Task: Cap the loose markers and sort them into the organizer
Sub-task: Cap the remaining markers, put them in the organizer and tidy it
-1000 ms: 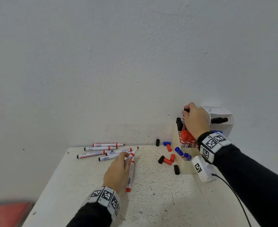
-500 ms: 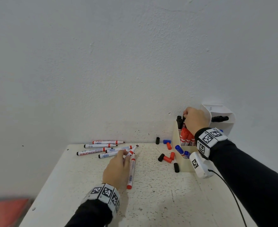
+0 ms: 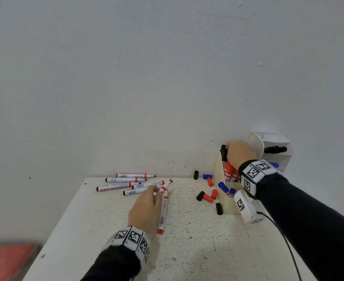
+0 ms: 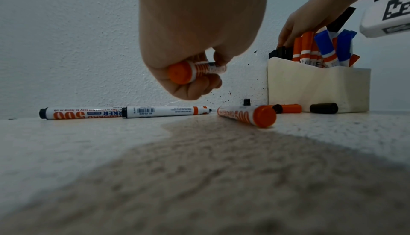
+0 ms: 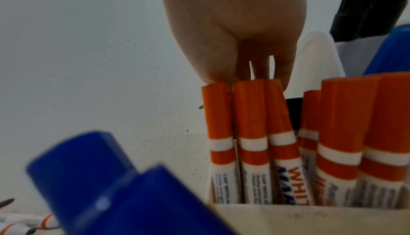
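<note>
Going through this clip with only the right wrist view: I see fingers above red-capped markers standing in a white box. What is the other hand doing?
Observer: The left hand grips a red marker, held clear above the table.
Operator: Is that marker capped?
Observer: No. The head view shows its dark tip bare.
Operator: Are there caps within sight for it?
Observer: Yes. Loose caps lie on the table beside the organizer, among them a red cap, a black cap and a blue cap.
</note>
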`<action>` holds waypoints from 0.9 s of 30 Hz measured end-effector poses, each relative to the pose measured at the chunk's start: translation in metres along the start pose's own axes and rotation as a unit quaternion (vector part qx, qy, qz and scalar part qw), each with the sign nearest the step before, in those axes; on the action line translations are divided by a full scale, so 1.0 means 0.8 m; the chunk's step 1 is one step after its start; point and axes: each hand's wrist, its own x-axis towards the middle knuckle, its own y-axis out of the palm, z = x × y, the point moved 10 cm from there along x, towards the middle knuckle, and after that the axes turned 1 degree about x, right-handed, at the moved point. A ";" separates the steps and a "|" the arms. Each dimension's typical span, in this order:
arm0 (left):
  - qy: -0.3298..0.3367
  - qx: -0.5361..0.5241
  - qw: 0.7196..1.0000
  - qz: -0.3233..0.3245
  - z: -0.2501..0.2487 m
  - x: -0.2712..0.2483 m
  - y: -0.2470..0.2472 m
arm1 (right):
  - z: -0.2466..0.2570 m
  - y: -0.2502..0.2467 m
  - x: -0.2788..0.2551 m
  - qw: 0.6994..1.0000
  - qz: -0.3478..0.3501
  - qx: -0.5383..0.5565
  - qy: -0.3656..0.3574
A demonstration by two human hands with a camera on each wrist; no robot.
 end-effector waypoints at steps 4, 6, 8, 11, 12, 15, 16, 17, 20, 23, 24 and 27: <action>-0.002 -0.008 1.000 0.001 -0.003 -0.002 -0.001 | 0.004 0.001 -0.005 1.000 0.023 0.005 -0.005; -0.003 -0.006 1.000 -0.001 -0.003 -0.003 -0.002 | 0.011 -0.008 -0.013 0.999 0.022 0.030 -0.006; -0.005 -0.005 1.000 -0.002 -0.003 -0.003 -0.003 | 0.032 -0.030 -0.025 0.998 -0.022 0.043 -0.033; -0.009 -0.004 1.000 0.000 -0.002 -0.001 -0.002 | 0.098 -0.051 -0.056 0.985 -0.086 -0.018 -0.150; -0.009 -0.004 1.000 0.001 -0.002 -0.002 -0.002 | 0.119 -0.049 -0.068 0.978 -0.091 -0.036 -0.185; -0.010 -0.006 1.000 0.002 0.000 -0.002 -0.001 | 0.155 -0.013 -0.100 0.970 -0.041 -0.023 -0.240; -0.010 -0.006 1.000 0.001 0.000 -0.001 -0.001 | 0.158 0.006 -0.108 0.971 -0.002 0.005 -0.239; -0.010 -0.007 1.000 0.000 0.001 -0.001 -0.001 | 0.157 0.027 -0.115 0.972 0.045 0.032 -0.227; -0.008 -0.012 1.000 0.005 0.002 -0.001 0.001 | 0.135 0.091 -0.128 0.973 0.160 0.048 -0.159; -0.007 -0.015 1.000 0.018 0.002 -0.001 0.004 | 0.099 0.140 -0.132 0.974 0.209 0.004 -0.089; -0.008 -0.018 1.000 0.020 0.003 0.000 0.005 | 0.087 0.151 -0.131 0.974 0.218 -0.009 -0.068; -0.009 -0.021 1.000 0.020 0.003 0.000 0.005 | 0.066 0.166 -0.123 0.975 0.217 -0.019 -0.036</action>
